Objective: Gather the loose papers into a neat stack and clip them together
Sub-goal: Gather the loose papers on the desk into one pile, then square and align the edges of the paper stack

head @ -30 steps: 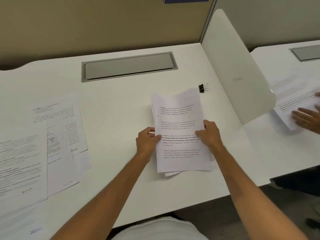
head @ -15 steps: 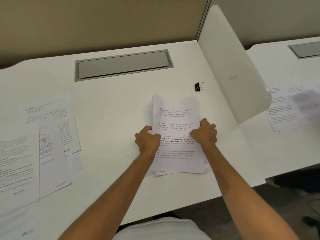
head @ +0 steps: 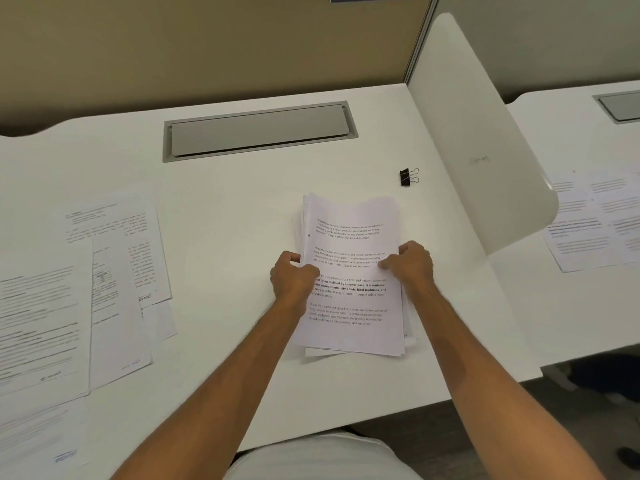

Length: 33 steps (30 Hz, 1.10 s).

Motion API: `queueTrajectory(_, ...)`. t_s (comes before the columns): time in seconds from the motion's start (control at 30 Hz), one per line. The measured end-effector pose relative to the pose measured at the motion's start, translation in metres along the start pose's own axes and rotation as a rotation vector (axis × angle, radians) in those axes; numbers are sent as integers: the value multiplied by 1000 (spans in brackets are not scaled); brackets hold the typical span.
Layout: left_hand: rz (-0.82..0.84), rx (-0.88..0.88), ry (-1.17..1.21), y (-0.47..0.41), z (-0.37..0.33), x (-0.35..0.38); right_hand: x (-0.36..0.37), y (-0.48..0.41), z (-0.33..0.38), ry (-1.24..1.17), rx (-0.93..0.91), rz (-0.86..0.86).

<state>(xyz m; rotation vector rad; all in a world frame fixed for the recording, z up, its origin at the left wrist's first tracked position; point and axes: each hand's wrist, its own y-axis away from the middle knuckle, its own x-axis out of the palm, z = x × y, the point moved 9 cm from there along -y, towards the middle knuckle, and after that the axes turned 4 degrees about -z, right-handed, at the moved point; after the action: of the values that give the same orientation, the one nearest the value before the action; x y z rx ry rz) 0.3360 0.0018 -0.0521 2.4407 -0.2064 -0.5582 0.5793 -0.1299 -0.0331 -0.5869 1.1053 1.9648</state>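
Note:
A stack of printed papers [head: 351, 223] sits upright-ish on the white desk [head: 242, 209], its lower edge resting near the desk's front. My left hand [head: 292, 277] grips the stack's left edge and my right hand [head: 412, 263] grips its right edge, thumbs over the top sheet. Some sheets stick out unevenly at the bottom and left side. A small black binder clip [head: 408, 177] lies on the desk beyond the stack's top right corner, untouched.
More printed sheets [head: 86, 271] lie spread at the desk's left. A grey cable hatch [head: 259, 129] is set in the desk at the back. A white divider panel [head: 478, 133] stands on the right, with papers [head: 595, 216] on the neighbouring desk behind it.
The stack has been squared up and pulled slightly toward me between both hands. Another person's hand on the neighbouring desk has left view.

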Motion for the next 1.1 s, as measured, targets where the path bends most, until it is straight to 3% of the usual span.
queueTrajectory(0.23,22,-64,29,-6,10,-5,4,0,7,3,-33,21)
queueTrajectory(0.4,125,-99,32,-9,24,2,10,0,4,-2,-1,26)
queueTrajectory(0.73,246,-10,125,-12,28,-1,25,-6,-2,-294,29,118)
queueTrajectory(0.87,222,29,93,-15,26,-19,29,-5,-2,-382,58,221)
queueTrajectory(0.97,225,72,103,-13,20,-38,38,10,4,-487,59,391)
queueTrajectory(1.1,218,231,169,2,-8,-74,51,36,30,-622,-75,624)
